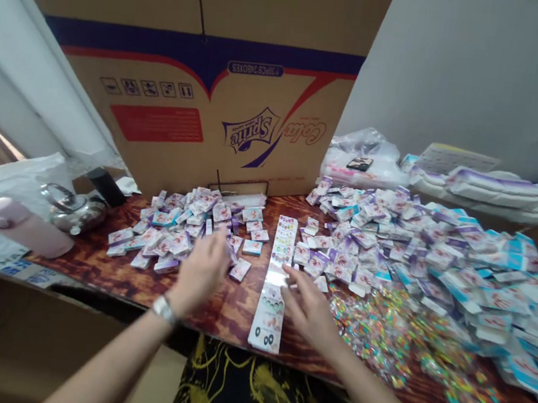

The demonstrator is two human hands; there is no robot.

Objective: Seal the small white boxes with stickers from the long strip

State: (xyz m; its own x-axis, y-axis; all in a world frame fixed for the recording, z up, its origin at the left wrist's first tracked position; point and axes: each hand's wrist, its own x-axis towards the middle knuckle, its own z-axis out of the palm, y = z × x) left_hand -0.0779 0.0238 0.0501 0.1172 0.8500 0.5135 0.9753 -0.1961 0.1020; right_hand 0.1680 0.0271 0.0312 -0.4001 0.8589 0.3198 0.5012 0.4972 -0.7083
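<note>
My left hand (202, 269), with a watch (164, 309) on the wrist, is over the right edge of a pile of small printed boxes (169, 240). Motion smears its fingers, so whether it holds a box cannot be made out. In the middle of the table lies a long strip of printed leaflets (267, 319) with rows of small coloured pictures. My right hand (310, 312) reaches to the strip's right edge, its fingers spread and nothing visible in them; whether the fingertips touch the paper is unclear. Single boxes (252, 247) lie between the pile and the strip.
A large cardboard carton (174, 93) stands at the back. To the right spread a heap of open-ended small boxes (410, 236) and a heap of small colourful clear packets (382, 326). A pink bottle (23, 225) and a metal teapot (70, 209) are at the left.
</note>
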